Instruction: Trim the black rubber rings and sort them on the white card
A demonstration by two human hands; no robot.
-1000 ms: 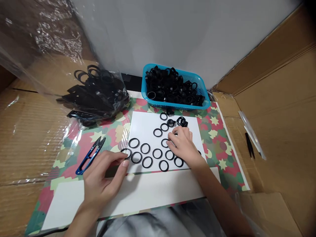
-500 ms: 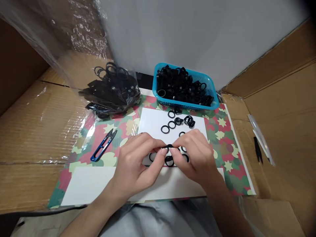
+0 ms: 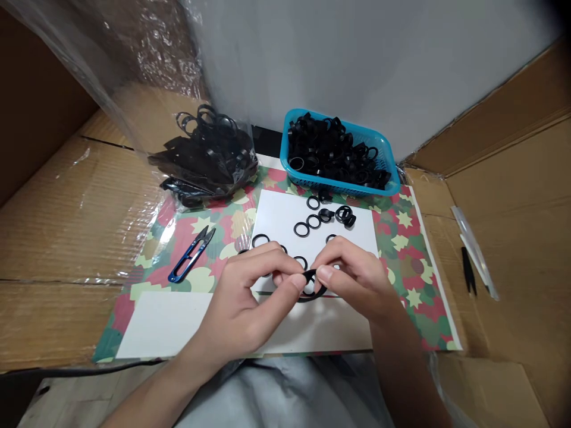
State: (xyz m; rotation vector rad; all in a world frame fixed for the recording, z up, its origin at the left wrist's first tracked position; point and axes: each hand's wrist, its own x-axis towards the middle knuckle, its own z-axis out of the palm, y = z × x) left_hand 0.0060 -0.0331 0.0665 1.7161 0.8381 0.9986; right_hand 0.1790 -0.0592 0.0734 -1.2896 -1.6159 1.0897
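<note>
Between the fingertips of my left hand (image 3: 254, 291) and my right hand (image 3: 352, 276) is a black ring (image 3: 317, 290), pinched from both sides above the white sheet. Both hands are closed on it, thumbs toward me; the fingers hide part of it. Around and under my hands lie several loose black rings, one (image 3: 260, 241) just beyond my left knuckles. Farther back on the white board (image 3: 279, 208) are more rings (image 3: 301, 229) and a small cluster of black ring pieces (image 3: 344, 215).
A blue basket (image 3: 395, 184) full of black ring pieces stands at the back. Left of it is a clear plastic bag (image 3: 209, 160) of black parts. Blue thread snips (image 3: 191, 254) lie on the patterned mat (image 3: 413, 270); black tweezers (image 3: 468, 270) lie at right. Cardboard walls flank both sides.
The held ring has come lower and tilted, so more of its loop shows. My hands have opened up slightly around it, and the view has shifted a little.
</note>
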